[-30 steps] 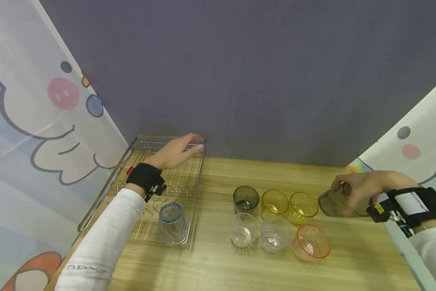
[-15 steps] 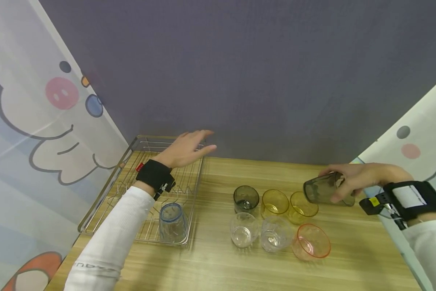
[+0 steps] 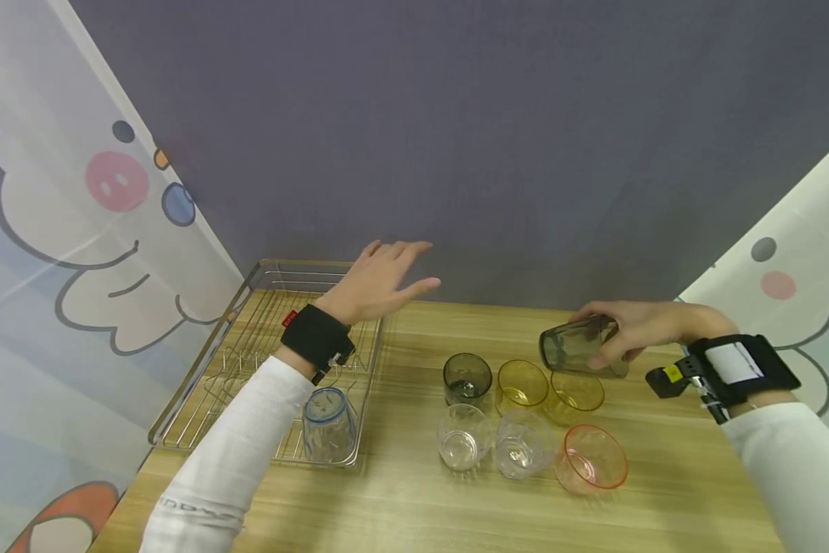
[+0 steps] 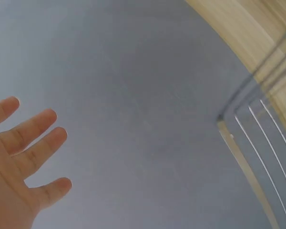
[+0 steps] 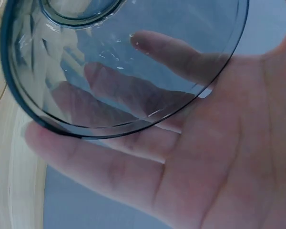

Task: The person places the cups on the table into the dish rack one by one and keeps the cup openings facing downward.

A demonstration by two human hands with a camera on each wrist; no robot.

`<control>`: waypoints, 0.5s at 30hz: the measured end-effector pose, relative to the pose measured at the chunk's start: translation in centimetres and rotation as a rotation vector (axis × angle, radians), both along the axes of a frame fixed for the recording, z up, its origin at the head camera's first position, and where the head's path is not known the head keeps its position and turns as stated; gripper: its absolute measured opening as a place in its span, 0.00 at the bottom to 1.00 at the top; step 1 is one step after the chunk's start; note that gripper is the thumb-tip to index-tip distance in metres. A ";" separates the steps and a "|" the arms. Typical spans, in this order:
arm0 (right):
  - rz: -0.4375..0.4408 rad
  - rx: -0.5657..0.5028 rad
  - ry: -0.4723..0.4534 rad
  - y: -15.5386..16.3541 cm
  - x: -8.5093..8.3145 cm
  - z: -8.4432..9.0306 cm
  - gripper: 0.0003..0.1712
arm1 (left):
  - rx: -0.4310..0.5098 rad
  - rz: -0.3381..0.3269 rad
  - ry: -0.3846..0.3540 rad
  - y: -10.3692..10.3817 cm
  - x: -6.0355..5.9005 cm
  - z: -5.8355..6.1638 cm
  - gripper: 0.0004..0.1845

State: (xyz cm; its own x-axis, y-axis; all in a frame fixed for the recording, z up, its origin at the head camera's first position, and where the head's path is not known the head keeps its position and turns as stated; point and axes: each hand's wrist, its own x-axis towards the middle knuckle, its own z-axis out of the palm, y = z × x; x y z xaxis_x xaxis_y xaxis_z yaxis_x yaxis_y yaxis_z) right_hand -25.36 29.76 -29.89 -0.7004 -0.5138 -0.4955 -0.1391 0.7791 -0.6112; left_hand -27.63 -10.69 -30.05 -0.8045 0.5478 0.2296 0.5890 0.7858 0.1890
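Note:
My right hand (image 3: 628,326) grips a smoky grey glass (image 3: 572,347) on its side, lifted above the two yellow cups (image 3: 522,384). In the right wrist view the fingers (image 5: 148,152) curl round that grey glass (image 5: 114,57). My left hand (image 3: 386,280) hovers with straight spread fingers over the far right corner of the wire rack (image 3: 200,361), holding nothing; its fingers (image 4: 33,143) show against the grey wall. A clear blue-rimmed glass (image 3: 327,424) stands upside down in the rack's near right corner.
On the wooden table (image 3: 663,507) stand a dark grey cup (image 3: 466,379), two clear glasses (image 3: 462,436), and a pink cup (image 3: 591,458). A grey wall (image 3: 455,153) closes the back; printed curtains hang at both sides.
My right hand has carried the grey glass up and leftward, over the yellow cups. My left hand has lifted off the rack's rim and drifted right.

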 end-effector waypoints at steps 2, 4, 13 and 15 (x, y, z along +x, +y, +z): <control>0.003 -0.005 -0.003 -0.6 -0.2 0.1 0.51 | 0.002 -0.008 -0.002 0.5 0.2 0.1 0.38; 0.001 -0.004 0.000 -1.3 -0.5 0.2 0.51 | 0.007 -0.014 -0.006 0.9 0.4 0.2 0.38; 0.013 -0.040 0.030 -3.2 -1.1 0.6 0.49 | -0.016 -0.036 -0.031 3.1 0.5 -0.2 0.40; 0.011 -0.060 0.036 -3.5 -1.2 0.5 0.49 | -0.018 -0.044 -0.034 3.6 0.5 -0.5 0.40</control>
State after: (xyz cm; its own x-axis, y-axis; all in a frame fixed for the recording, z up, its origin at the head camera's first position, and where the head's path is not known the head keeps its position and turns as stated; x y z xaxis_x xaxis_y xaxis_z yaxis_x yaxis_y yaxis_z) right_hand -26.57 26.28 -29.40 -0.7111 -0.5498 -0.4383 -0.1705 0.7396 -0.6511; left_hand -27.09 -7.12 -30.53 -0.7867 0.5867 0.1921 0.6165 0.7628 0.1951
